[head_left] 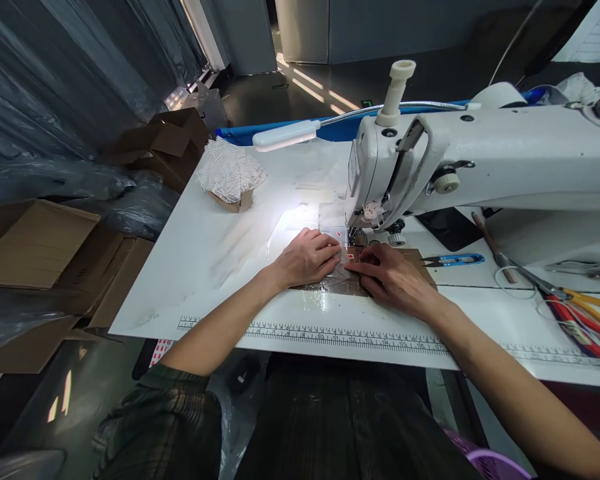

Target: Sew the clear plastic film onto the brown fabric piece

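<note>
centre of frame, under the needle of the sewing machine (480, 160): clear plastic piece (330, 283), flat on the table (205, 267). left hand (307, 257) and right hand (395, 277) pressed flat on it, fingers spread, gripping nothing. judged best: keep it taut, feed evenly, fingertips clear of needle. snips (453, 260) lie right of centre.

White lace bundle (230, 172) sits on a small brown box at the far left of the white worktop (205, 267). Blue-handled thread snips (453, 260) lie right of the needle area. Yellow- and red-handled scissors (583, 313) at the right edge. Brown cardboard cartons (35, 243) stacked on the floor, left. Printed ruler strip (330, 335) along the near edge.
</note>
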`<state>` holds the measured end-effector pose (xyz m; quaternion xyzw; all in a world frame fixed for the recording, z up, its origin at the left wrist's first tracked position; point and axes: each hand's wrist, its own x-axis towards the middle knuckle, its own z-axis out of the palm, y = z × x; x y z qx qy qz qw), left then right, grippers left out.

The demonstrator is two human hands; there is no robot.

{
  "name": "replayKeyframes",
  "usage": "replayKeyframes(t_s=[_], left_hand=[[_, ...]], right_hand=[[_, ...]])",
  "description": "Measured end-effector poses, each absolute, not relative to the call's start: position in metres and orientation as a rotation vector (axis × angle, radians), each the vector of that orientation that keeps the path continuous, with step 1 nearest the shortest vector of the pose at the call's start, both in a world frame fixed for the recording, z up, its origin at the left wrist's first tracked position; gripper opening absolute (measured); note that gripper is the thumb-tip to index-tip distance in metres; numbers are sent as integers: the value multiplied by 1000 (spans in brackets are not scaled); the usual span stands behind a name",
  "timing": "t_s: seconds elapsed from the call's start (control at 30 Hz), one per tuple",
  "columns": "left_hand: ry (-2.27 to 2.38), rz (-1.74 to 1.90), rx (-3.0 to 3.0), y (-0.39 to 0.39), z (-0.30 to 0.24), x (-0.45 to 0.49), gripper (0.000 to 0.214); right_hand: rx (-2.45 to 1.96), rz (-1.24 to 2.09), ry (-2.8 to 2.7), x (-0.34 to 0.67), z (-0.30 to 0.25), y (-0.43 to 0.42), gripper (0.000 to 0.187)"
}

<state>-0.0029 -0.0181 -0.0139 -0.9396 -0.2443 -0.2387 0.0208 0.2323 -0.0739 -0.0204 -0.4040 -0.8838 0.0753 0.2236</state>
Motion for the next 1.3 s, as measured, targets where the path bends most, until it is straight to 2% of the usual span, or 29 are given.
replayKeyframes(t_s=[0.4,0.73,1.3], left_hand=[[-812,-517,-2888,-22,-11,-2,31],[-761,-336,-2926,-7,-7,6,37],[-867,-473,-2986,-7,-10,3,40]], right_hand=[[-1108,198,-2439,232,-19,-75,29],[-1123,24,-2459,229,-20,-74,31],[-1230,22,-2407,225,-21,-78,31]])
